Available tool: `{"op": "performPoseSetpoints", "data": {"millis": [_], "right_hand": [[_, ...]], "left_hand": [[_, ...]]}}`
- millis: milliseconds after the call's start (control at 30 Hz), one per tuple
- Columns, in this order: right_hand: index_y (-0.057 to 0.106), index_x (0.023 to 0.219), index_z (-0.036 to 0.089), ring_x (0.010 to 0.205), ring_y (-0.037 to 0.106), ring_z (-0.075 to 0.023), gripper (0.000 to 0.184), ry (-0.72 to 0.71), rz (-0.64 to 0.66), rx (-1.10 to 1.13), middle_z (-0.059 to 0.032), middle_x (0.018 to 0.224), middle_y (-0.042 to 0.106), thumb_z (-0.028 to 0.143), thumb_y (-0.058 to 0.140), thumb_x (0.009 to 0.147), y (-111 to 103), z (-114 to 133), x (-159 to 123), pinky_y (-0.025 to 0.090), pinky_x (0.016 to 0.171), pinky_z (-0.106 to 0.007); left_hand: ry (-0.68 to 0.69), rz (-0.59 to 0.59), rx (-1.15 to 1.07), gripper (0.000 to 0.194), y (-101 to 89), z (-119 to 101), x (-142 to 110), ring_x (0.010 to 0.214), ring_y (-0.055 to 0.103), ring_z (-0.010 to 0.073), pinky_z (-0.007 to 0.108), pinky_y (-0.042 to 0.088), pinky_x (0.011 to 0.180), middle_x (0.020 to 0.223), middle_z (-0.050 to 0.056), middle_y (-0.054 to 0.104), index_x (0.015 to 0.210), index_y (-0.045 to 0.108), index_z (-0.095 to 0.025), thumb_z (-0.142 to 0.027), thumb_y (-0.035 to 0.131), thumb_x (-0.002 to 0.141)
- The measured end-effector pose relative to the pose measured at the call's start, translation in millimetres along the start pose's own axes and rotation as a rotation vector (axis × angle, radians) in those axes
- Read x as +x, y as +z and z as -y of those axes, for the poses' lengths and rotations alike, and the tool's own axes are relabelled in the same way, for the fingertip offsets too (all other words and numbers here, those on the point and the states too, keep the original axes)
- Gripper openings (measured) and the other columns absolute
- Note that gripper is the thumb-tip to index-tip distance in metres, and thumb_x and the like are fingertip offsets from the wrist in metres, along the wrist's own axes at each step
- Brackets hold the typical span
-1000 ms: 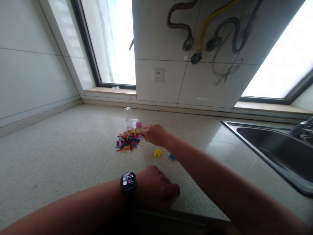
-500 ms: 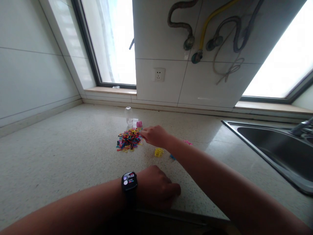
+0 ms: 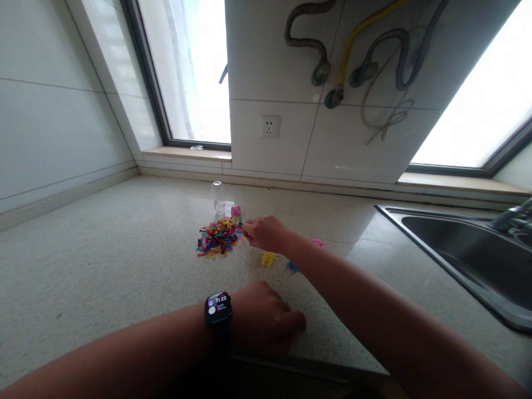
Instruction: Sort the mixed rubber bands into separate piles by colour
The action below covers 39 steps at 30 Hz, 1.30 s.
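A mixed heap of small coloured rubber bands (image 3: 218,237) lies on the speckled counter. My right hand (image 3: 264,233) is at the heap's right edge, its fingertips pinched together; whatever is between them is too small to make out. Below that hand sits a small yellow pile of bands (image 3: 269,259). A blue pile (image 3: 293,266) and a pink pile (image 3: 318,243) are partly hidden by my right forearm. My left hand (image 3: 266,318), with a black watch on its wrist, rests closed at the counter's front edge, with nothing showing in it.
A clear bottle (image 3: 218,199) stands behind the heap, beside a pink cap (image 3: 236,210). On the right, a steel sink (image 3: 393,213) with a tap (image 3: 513,216) is set into the counter (image 3: 124,249). The tiled wall carries a socket (image 3: 271,127) and hoses.
My right hand has shifted slightly right, off the edge of the heap, its fingertips still together. My left hand stays in place.
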State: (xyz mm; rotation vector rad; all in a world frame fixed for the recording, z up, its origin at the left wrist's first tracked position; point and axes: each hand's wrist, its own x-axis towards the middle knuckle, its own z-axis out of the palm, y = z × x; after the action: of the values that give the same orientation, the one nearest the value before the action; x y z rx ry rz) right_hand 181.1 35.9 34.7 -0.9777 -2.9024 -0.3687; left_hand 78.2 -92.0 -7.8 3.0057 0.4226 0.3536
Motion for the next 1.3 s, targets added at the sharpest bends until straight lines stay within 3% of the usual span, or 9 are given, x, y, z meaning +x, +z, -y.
{"op": "performPoseSetpoints", "data": {"millis": [467,700,933,1133,1300], "right_hand": [[0.063,0.103,0.017,0.085,0.066,-0.0205,0.020,-0.040,-0.059,-0.004,-0.0090,0.103,0.070,0.022,0.045,0.096,3.7,2.8,2.5,0.041,0.064,-0.027],[0.063,0.090,0.017,0.084,0.063,-0.0179,0.009,-0.107,-0.076,0.194,-0.0070,0.098,0.069,0.015,0.057,0.084,12.7,-0.7,6.6,0.039,0.068,-0.026],[0.063,0.083,0.016,0.073,0.056,-0.0148,0.012,-0.111,-0.093,0.383,-0.0049,0.085,0.067,0.007,0.060,0.076,21.4,-7.3,8.4,0.036,0.066,-0.024],[0.066,0.095,0.015,0.078,0.058,-0.0140,0.022,-0.052,-0.203,0.476,-0.0049,0.092,0.068,0.003,0.058,0.079,25.7,-13.9,4.4,0.040,0.073,-0.023],[0.069,0.097,0.015,0.089,0.060,-0.0154,0.020,-0.066,-0.186,0.497,-0.0076,0.102,0.067,0.007,0.053,0.090,28.5,-14.6,4.5,0.042,0.083,-0.025]], "left_hand": [[0.016,-0.006,0.017,0.016,0.1,1.7,0.2,0.061,0.068,0.0184,0.030,0.039,0.050,0.069,-0.002,0.069,0.103,0.057,-0.022,-0.029,0.054,0.090],[0.011,-0.005,0.012,0.016,-1.9,0.1,0.0,0.061,0.068,0.0188,0.029,0.039,0.049,0.068,-0.001,0.069,0.103,0.058,-0.022,-0.029,0.055,0.089],[0.007,0.013,-0.006,0.020,-1.5,1.0,0.2,0.064,0.069,0.0198,0.029,0.040,0.052,0.072,-0.001,0.071,0.107,0.058,-0.022,-0.029,0.056,0.089],[0.012,0.006,-0.002,0.018,-2.1,0.6,0.0,0.063,0.068,0.0185,0.029,0.040,0.051,0.072,-0.001,0.070,0.107,0.057,-0.022,-0.028,0.054,0.090],[0.006,0.009,-0.011,0.019,-1.5,0.9,0.1,0.064,0.069,0.0190,0.029,0.042,0.051,0.073,-0.001,0.071,0.108,0.058,-0.023,-0.028,0.054,0.090]]}}
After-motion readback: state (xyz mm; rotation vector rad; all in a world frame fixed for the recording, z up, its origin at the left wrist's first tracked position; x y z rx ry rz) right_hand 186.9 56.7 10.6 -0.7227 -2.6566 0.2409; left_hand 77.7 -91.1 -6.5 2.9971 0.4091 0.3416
